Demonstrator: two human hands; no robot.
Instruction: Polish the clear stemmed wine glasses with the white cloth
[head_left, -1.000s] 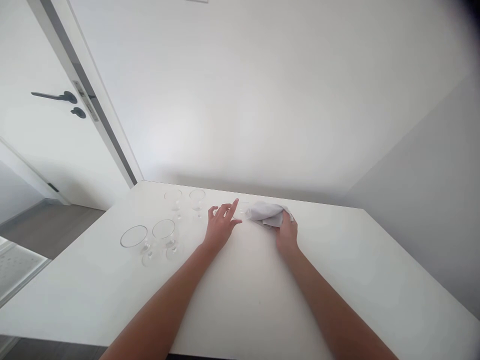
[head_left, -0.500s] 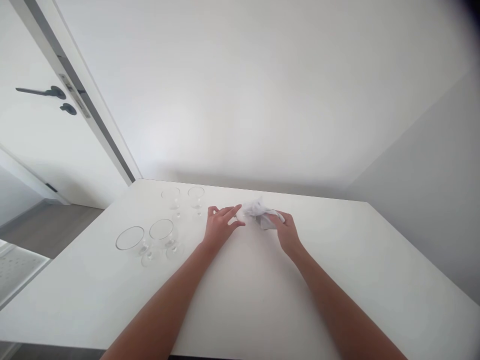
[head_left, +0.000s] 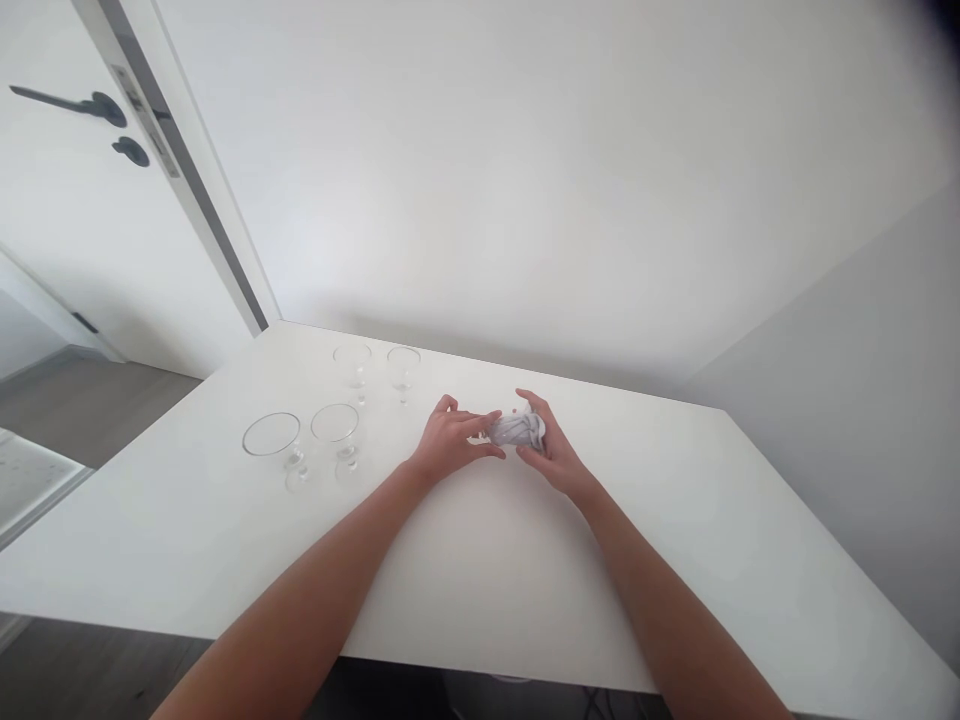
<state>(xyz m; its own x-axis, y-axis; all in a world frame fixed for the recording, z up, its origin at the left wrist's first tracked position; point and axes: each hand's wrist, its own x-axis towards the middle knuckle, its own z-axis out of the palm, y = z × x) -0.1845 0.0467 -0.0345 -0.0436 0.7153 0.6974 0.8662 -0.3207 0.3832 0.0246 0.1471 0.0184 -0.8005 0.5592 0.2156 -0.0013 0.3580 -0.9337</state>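
Above the middle of the white table, my left hand (head_left: 463,437) holds a clear glass (head_left: 484,435) lying on its side, its mouth turned right. Fingers and thumb hide much of the glass. A crumpled white-grey cloth (head_left: 517,429) bunches inside the bowl. At the mouth end, my right hand (head_left: 553,448) curves round the cloth, thumb below and fingers above. Whether its palm touches the glass rim I cannot tell. To the left, several clear stemmed glasses stand upright, the closest being a wide-rimmed one (head_left: 335,424).
A wide-rimmed glass (head_left: 271,434) stands at the front left, with two more glasses (head_left: 352,358) behind near the wall. The white table (head_left: 480,570) meets a white wall (head_left: 480,180). A door with a dark handle (head_left: 105,108) is at the left.
The cloth, which hung loosely from the glass, is now packed into its bowl. My right hand has moved left with fingers spread round the mouth. The view has shifted slightly.
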